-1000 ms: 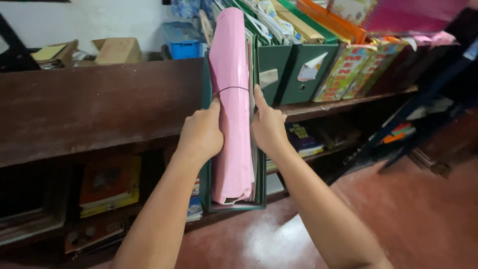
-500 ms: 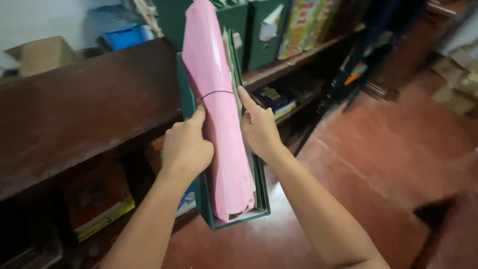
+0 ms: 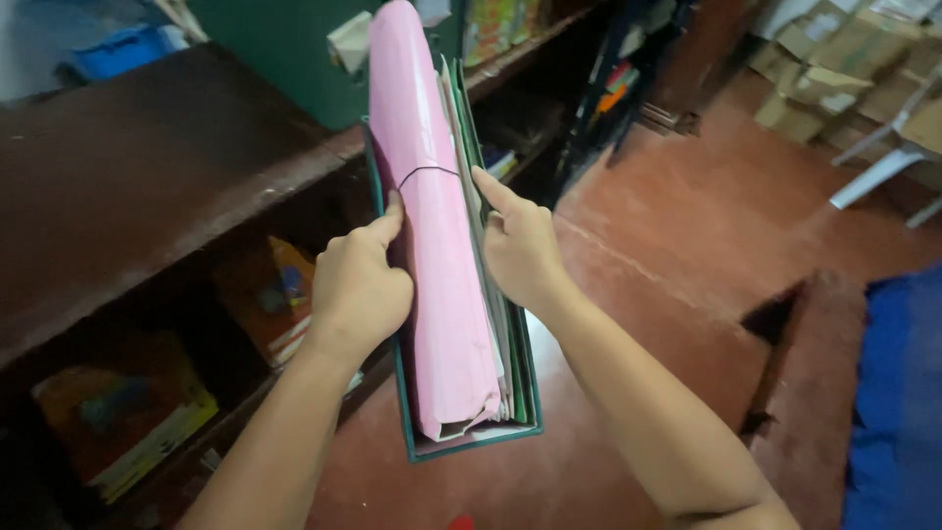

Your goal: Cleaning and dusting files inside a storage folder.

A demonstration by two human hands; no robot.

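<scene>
I hold a green box file (image 3: 461, 444) out in front of me, above the red floor. Inside it lies a long pink paper bundle (image 3: 432, 265) bound by a thin elastic band, with several thinner papers and folders (image 3: 496, 324) beside it. My left hand (image 3: 358, 285) grips the file's left wall, thumb against the pink bundle. My right hand (image 3: 520, 245) grips the right wall, thumb pointing up along the papers.
A dark wooden shelf unit (image 3: 137, 186) runs along the left, with books (image 3: 128, 412) on its lower levels and green files (image 3: 285, 49) on top. Cardboard boxes (image 3: 834, 79) and a white chair leg (image 3: 878, 172) stand at the far right. A blue cloth (image 3: 898, 393) lies at the right edge.
I have drawn the green file with the pink bundle away from the shelf toward me, and my view has turned right and down over the red floor.
</scene>
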